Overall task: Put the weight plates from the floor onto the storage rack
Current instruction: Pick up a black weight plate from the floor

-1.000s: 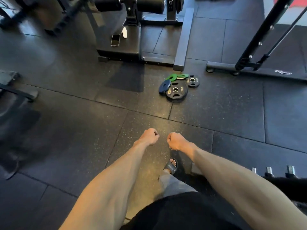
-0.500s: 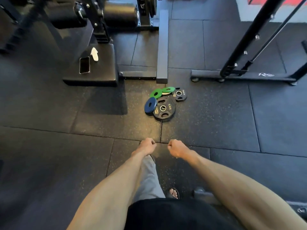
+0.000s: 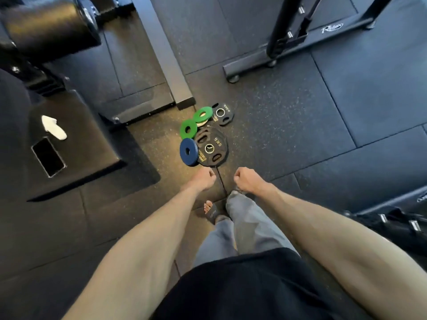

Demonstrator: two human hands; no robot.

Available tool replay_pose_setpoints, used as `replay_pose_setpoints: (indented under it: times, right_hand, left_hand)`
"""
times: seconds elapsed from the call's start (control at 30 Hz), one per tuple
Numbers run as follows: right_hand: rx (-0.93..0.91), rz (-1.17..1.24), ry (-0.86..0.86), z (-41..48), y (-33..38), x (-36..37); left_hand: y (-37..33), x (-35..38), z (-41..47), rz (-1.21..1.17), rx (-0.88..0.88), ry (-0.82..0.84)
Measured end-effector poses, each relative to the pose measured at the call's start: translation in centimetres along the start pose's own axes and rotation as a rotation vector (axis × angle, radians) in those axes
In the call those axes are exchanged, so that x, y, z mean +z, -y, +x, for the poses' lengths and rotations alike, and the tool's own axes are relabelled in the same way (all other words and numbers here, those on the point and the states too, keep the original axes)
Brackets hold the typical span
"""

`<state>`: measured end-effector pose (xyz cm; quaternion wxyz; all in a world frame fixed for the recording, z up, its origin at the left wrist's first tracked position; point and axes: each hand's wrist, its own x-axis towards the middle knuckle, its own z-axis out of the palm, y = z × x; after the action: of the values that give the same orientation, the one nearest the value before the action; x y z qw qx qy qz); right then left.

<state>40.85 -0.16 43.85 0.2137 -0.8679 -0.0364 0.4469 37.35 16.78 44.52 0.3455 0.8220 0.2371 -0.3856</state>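
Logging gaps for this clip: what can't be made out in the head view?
Head view, all:
1. Pale plate: mostly covered by the upper green plate.
2. Small black plate: its weight marking is too small to read.
3. Pegged stand, lower right: cut off by the frame edge; whether it is the storage rack is unclear.

Phone (image 3: 48,157) beside white cloth (image 3: 53,127) on black platform (image 3: 92,139); roller pad (image 3: 46,21) upper left
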Motion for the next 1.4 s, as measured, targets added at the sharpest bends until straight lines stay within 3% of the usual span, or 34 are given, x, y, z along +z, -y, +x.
replay_pose_setpoints:
  times: [0.33, 0.63, 0.9, 1.07, 1.23, 1.4]
  right_hand:
    - [0.203, 0.291, 0.065, 15.7, 0.4, 0.2]
    - [0.312, 0.424, 0.121, 31.6, -1.7, 8.6]
    - [0.667, 0.62, 0.042, 45.1, -6.3, 18.2]
    - [0.859, 0.889, -0.01, 51.9, -9.5, 23.3]
    - [0.894, 1.192, -0.033, 57.1, -11.2, 26.5]
    - [0.939, 1.196, -0.123, 58.2, -11.4, 27.3]
  left_hand:
    - [-2.0, -5.1, 16.0, 0.265, -0.007, 0.188]
    - [1.0, -3.3, 33.7, 0.252, -0.062, 0.242]
    - [8.2, 0.2, 50.7, 0.471, -0.105, 0.078]
    - [11.8, 2.1, 59.0, 0.67, 0.034, -0.071]
    - [13.1, 3.6, 64.0, 0.706, 0.052, -0.034]
    - [12.4, 4.9, 65.9, 0.847, 0.046, -0.066]
